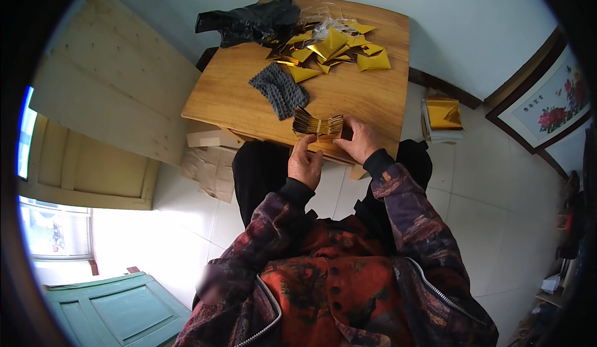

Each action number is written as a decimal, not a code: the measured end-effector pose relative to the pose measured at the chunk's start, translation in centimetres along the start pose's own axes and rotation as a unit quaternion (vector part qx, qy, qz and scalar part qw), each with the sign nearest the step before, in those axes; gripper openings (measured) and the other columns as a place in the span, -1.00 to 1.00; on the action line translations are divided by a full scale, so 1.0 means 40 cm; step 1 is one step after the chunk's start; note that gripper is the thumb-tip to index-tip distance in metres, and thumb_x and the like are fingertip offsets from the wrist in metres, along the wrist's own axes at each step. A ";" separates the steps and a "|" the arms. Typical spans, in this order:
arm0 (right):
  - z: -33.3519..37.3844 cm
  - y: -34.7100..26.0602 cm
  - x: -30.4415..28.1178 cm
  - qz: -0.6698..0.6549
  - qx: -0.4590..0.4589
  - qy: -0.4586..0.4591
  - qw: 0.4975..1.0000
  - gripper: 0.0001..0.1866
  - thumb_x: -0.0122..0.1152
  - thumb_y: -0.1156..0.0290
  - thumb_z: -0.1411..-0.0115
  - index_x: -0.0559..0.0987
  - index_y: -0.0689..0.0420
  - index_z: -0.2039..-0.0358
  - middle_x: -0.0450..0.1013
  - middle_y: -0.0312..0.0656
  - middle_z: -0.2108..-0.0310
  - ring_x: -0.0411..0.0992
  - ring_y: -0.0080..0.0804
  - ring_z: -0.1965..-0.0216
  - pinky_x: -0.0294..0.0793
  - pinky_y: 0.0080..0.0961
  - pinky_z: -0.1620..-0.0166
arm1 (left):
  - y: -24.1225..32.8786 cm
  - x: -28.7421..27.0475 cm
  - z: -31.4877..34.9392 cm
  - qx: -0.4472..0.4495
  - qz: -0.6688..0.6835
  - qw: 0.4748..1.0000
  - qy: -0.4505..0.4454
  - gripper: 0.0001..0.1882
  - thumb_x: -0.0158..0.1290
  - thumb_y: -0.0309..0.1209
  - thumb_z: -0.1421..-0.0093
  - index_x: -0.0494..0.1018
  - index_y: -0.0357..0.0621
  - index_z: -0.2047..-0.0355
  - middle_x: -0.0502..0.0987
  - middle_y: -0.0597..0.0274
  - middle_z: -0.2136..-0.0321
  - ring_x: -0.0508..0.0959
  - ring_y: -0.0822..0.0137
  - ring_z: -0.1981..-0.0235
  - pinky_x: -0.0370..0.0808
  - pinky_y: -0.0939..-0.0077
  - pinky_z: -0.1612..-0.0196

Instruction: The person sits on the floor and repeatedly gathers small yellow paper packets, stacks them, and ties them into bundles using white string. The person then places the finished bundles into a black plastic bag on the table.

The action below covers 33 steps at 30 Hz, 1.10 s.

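A bundle of folded gold paper, pinched at its middle by a pale band and fanned out at both ends, stands at the table's near edge. My left hand grips its lower left side with the fingertips. At its right end, the thumb and fingers of my right hand close on the paper; part of that grip is hidden. Just beyond the bundle lies a grey knitted piece. Farther back is a loose heap of folded gold paper pieces.
The wooden table also bears a black plastic bag and crumpled clear plastic at the back. On the floor to the right sits a stack of gold paper. A large board leans at the left, and a framed picture stands right.
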State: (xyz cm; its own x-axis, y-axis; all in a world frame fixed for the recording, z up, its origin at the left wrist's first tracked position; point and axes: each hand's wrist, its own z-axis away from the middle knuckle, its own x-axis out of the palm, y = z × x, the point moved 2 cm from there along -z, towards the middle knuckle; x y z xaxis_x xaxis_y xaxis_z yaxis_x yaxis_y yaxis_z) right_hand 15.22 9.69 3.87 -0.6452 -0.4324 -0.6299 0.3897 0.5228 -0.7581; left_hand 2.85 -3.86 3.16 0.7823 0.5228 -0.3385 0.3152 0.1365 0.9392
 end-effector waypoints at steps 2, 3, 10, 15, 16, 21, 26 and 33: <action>0.000 0.001 0.001 0.011 0.001 -0.002 1.000 -0.45 0.35 0.27 0.05 0.43 0.14 0.03 0.50 0.01 0.13 0.45 0.01 0.09 0.43 -0.23 0.05 | -0.001 0.005 0.000 0.036 0.012 0.999 0.010 -0.60 0.03 -0.55 -0.13 0.34 -0.29 -0.01 0.44 0.16 0.28 0.50 0.43 0.51 0.47 0.57 0.40; 0.000 0.001 0.001 0.015 0.001 -0.001 1.000 -0.45 0.35 0.27 0.05 0.43 0.14 0.03 0.50 0.01 0.13 0.45 0.01 0.09 0.43 -0.23 0.04 | 0.001 0.006 -0.001 0.059 0.019 0.998 0.013 -0.61 0.03 -0.55 -0.13 0.34 -0.30 -0.01 0.42 0.15 0.24 0.50 0.43 0.50 0.48 0.57 0.40; -0.002 -0.001 -0.001 0.016 0.007 -0.010 1.000 -0.46 0.35 0.28 0.04 0.43 0.14 0.03 0.50 0.00 0.13 0.45 0.00 0.09 0.43 -0.23 0.04 | -0.001 0.014 -0.007 0.022 0.049 0.998 -0.017 -0.58 0.03 -0.58 -0.12 0.32 -0.29 -0.03 0.33 0.16 0.17 0.49 0.44 0.44 0.47 0.58 0.35; -0.002 -0.008 -0.006 0.004 0.007 -0.015 1.000 -0.46 0.34 0.29 0.04 0.43 0.13 0.03 0.50 0.00 0.13 0.45 0.00 0.09 0.44 -0.23 0.05 | -0.025 0.007 -0.001 0.055 0.066 0.996 -0.038 -0.59 0.00 -0.61 -0.15 0.31 -0.26 -0.04 0.34 0.19 0.13 0.48 0.47 0.39 0.47 0.59 0.31; -0.001 -0.009 -0.007 0.003 0.011 -0.016 1.000 -0.47 0.34 0.30 0.04 0.43 0.13 0.03 0.50 0.00 0.14 0.45 0.00 0.10 0.44 -0.23 0.05 | -0.036 0.004 0.001 0.015 0.139 0.990 -0.033 -0.59 0.00 -0.62 -0.14 0.32 -0.25 -0.04 0.34 0.19 0.13 0.47 0.47 0.41 0.46 0.60 0.31; -0.001 -0.015 -0.004 -0.068 0.021 -0.019 0.997 -0.49 0.34 0.34 0.05 0.44 0.14 0.05 0.52 -0.01 0.17 0.47 -0.05 0.11 0.46 -0.29 0.05 | -0.072 -0.024 0.000 -0.047 0.104 0.993 -0.029 -0.59 -0.03 -0.66 -0.14 0.33 -0.26 -0.04 0.36 0.18 0.14 0.51 0.41 0.38 0.51 0.55 0.30; 0.007 -0.024 -0.005 -0.036 0.013 -0.001 0.999 -0.45 0.38 0.35 0.09 0.44 0.15 0.05 0.52 -0.05 0.17 0.48 -0.11 0.10 0.45 -0.33 0.04 | -0.082 0.004 0.009 0.001 0.135 0.990 -0.036 -0.59 0.00 -0.62 -0.14 0.34 -0.23 -0.04 0.41 0.26 0.21 0.52 0.44 0.43 0.46 0.60 0.39; 0.010 -0.028 0.001 -0.066 -0.008 -0.016 0.998 -0.27 0.43 0.37 0.11 0.31 0.13 -0.09 0.45 -0.03 0.06 0.42 -0.14 0.00 0.37 -0.36 -0.07 | -0.103 -0.080 -0.050 -0.019 0.062 0.991 0.117 -0.73 0.05 -0.60 -0.09 0.35 -0.27 0.17 0.43 0.20 0.38 0.45 0.38 0.40 0.44 0.57 0.33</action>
State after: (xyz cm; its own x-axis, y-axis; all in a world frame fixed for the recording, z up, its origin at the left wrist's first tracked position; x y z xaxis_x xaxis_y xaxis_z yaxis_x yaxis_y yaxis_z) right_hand 15.03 8.78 4.62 -0.6682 -0.5214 -0.5307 0.2927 0.4715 -0.8319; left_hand -2.00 -4.42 0.48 0.6658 0.7183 -0.2019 0.2003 0.0887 0.9757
